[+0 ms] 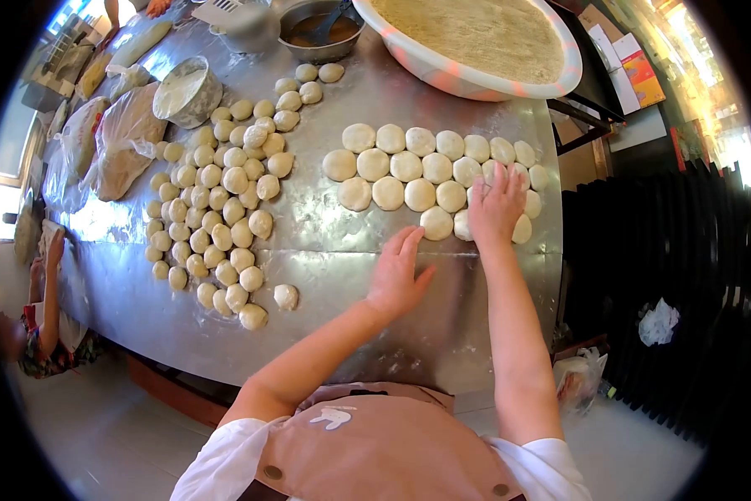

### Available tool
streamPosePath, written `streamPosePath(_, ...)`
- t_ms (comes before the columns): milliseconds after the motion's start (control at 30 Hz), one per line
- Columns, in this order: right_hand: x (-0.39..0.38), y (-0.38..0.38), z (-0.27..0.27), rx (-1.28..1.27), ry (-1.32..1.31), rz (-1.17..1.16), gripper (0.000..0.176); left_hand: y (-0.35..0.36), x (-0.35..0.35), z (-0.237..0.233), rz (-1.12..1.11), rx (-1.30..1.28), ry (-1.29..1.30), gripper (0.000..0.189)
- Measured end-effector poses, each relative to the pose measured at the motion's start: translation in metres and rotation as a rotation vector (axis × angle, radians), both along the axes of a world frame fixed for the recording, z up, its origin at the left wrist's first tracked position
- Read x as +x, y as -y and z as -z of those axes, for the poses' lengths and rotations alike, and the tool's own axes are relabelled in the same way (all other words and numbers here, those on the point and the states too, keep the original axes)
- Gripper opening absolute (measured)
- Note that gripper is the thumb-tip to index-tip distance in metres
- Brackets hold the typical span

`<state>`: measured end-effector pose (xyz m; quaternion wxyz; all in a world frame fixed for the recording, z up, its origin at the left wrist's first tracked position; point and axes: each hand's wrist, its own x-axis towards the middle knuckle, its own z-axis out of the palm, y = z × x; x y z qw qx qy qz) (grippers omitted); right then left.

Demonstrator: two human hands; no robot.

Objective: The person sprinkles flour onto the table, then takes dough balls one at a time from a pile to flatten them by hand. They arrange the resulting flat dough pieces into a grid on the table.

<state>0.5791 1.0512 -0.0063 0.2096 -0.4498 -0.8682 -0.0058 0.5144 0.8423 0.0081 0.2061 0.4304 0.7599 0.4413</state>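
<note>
Rows of flattened dough rounds (405, 166) lie on the metal table (325, 288) before me. My right hand (497, 204) rests palm down over the right part of these rows, fingers stretched out, covering some of the rounds. My left hand (398, 274) is just below the bottom row, its fingertips close to one dough disc (436, 223) and the thumb held apart. It holds nothing. To the left sits a large group of rounded dough balls (217, 198), with one lone dough ball (286, 296) near its lower right side.
A wide basin of tan powder (476, 37) stands at the back right. Behind the dough balls are a metal bowl of brown liquid (319, 32), a tub of white flour (188, 92) and plastic-wrapped dough (125, 138). Another person (48, 309) is at the table's left edge.
</note>
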Motion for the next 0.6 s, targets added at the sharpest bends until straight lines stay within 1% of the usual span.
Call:
streamPosePath(33,-0.004,0.001,0.003,-0.015,0.088,0.015,0.053,0.000,-0.001,0.000,0.004,-0.007,0.003,0.069)
streamPosePath(67,-0.001,0.004,0.003,-0.120,0.133,-0.003,0.057,0.001,-0.001,0.000,0.005,-0.016,0.007,0.069)
streamPosePath(233,-0.004,0.005,-0.005,-0.149,0.202,0.053,0.057,-0.001,-0.003,-0.005,0.037,-0.046,-0.023,0.065)
streamPosePath(267,-0.005,0.005,-0.004,-0.171,0.204,0.053,0.056,0.002,-0.004,-0.010,0.015,-0.046,0.029,0.064)
streamPosePath(333,0.002,-0.001,-0.011,-0.380,-0.115,0.066,0.059,0.014,-0.006,-0.024,-0.035,-0.051,0.139,0.063)
streamPosePath(433,0.025,-0.012,-0.036,-0.703,-0.592,0.094,0.063,0.056,-0.023,-0.034,-0.088,0.039,0.028,0.056)
streamPosePath(500,0.031,-0.010,-0.050,-0.921,-0.921,0.107,0.067,0.098,-0.030,-0.036,-0.197,0.047,-0.040,0.052)
streamPosePath(600,0.029,0.044,-0.047,-0.841,-0.412,-0.087,0.061,0.154,-0.040,-0.041,-0.403,0.045,-0.226,0.047)
